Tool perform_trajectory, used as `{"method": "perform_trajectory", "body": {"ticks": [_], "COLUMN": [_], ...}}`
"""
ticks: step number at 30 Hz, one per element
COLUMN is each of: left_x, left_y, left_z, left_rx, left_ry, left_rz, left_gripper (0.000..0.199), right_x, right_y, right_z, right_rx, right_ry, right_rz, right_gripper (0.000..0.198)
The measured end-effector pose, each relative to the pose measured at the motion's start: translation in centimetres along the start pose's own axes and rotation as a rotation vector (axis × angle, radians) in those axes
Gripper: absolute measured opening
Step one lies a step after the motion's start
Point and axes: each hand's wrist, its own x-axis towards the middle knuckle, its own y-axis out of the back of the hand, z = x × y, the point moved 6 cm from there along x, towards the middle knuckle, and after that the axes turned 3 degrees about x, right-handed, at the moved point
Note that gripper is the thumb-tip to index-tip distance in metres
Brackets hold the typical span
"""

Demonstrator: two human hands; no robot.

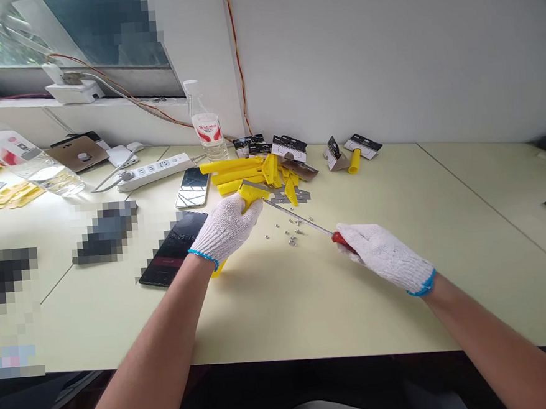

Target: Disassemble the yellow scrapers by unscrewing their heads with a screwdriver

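My left hand (230,224), in a white knit glove, is closed around a yellow scraper (252,195) with a metal blade at its head. Part of its handle shows below my wrist. In my gloved right hand (379,250) is a screwdriver (302,218) with a red handle, its shaft reaching left so that the tip meets or nearly meets the scraper head. Several small screws and nuts (293,241) lie loose on the table beneath the shaft. Beyond them are flat metal blades (295,195) and a heap of yellow scraper parts (236,174).
Black-and-white card packaging (289,147) and a yellow tube (355,161) lie near the wall. A water bottle (208,131) stands behind a power strip (156,172). Phones (192,188) lie left, a dark one (171,255) partly behind my left hand. The table's front edge (312,356) runs before me.
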Motion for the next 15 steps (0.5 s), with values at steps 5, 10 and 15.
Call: {"method": "perform_trajectory", "body": {"ticks": [5,10,15], "left_x": [-0.19,-0.19,-0.15], "left_y": [0.05,-0.03,-0.14], "left_z": [0.19,0.14,0.00], "left_rx": [0.004,-0.011,-0.048], "left_ry": [0.016,0.012,0.045], "left_rz": [0.003,0.009,-0.002], "left_gripper": [0.035,0.037,0.039], "right_x": [0.27,0.12,-0.24], "right_y": [-0.19,-0.07,0.15], "right_z": [-0.47,-0.31,-0.28], "right_rx": [-0.005,0.002,0.020], "right_ry": [0.028,0.013,-0.031], "right_rz": [-0.014,0.004,0.026], "right_gripper": [0.051,0.029,0.030]}}
